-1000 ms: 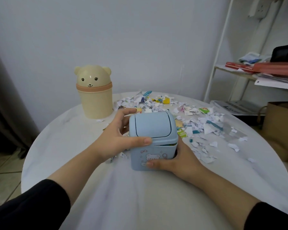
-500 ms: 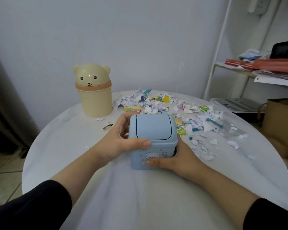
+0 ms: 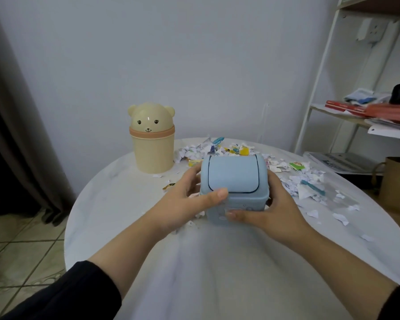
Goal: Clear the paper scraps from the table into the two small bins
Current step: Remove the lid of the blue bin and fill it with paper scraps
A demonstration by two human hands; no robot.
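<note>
A small light-blue bin (image 3: 234, 181) with a swing lid stands in the middle of the round white table (image 3: 116, 197). My left hand (image 3: 185, 202) grips its left side, thumb resting on the lid's front edge. My right hand (image 3: 273, 211) wraps the bin's right and front side. The lid looks closed. A cream bear-shaped bin (image 3: 151, 140) stands upright at the back left, touched by neither hand. Torn paper scraps (image 3: 296, 181), white and coloured, lie spread behind and to the right of the blue bin.
A white metal shelf (image 3: 333, 107) with books and papers stands at the right. A brown paper bag (image 3: 397, 188) sits beside the table. A dark curtain (image 3: 14, 135) hangs at the left over a tiled floor.
The camera has tilted and shifted, showing more floor and curtain. Both hands keep their grip on the blue bin, which now sits slightly closer to the scrap pile.
</note>
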